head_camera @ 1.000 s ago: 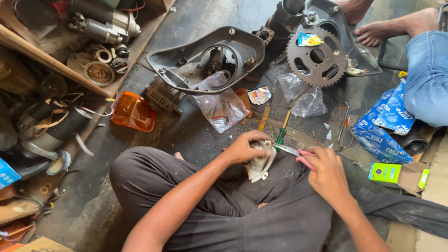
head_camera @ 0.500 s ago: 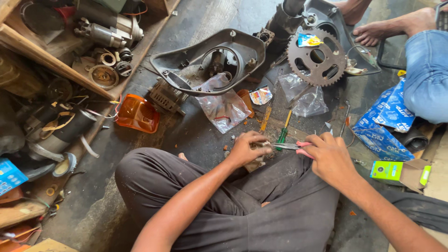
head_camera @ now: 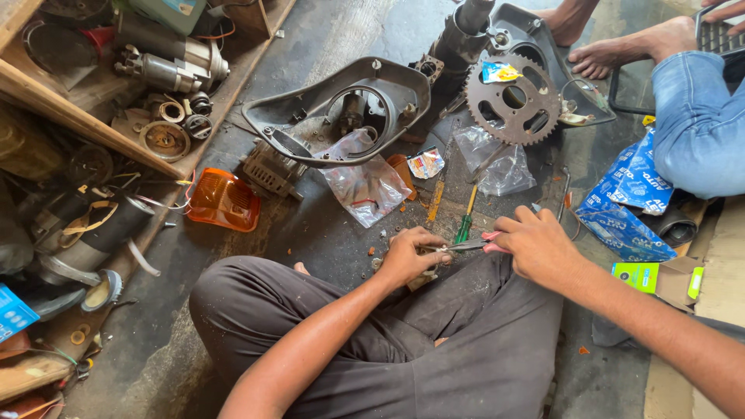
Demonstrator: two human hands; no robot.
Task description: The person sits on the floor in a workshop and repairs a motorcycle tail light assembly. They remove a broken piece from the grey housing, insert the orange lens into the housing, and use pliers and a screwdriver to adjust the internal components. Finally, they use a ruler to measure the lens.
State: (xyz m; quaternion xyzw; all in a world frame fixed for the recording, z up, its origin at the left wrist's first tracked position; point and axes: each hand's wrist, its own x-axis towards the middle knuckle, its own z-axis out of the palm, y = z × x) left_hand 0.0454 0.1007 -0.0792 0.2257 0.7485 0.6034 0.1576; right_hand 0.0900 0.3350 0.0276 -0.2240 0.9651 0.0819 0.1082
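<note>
The right hand (head_camera: 535,247) clamps red-handled pliers (head_camera: 466,246) onto a small part closed in the left hand (head_camera: 411,258); judging by this, a steady pull comes next.

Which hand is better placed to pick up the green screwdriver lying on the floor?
Probably the left hand: the green screwdriver lies just beyond its knuckles, though it grips a small part. The right hand is busy holding the red-handled pliers.
</note>
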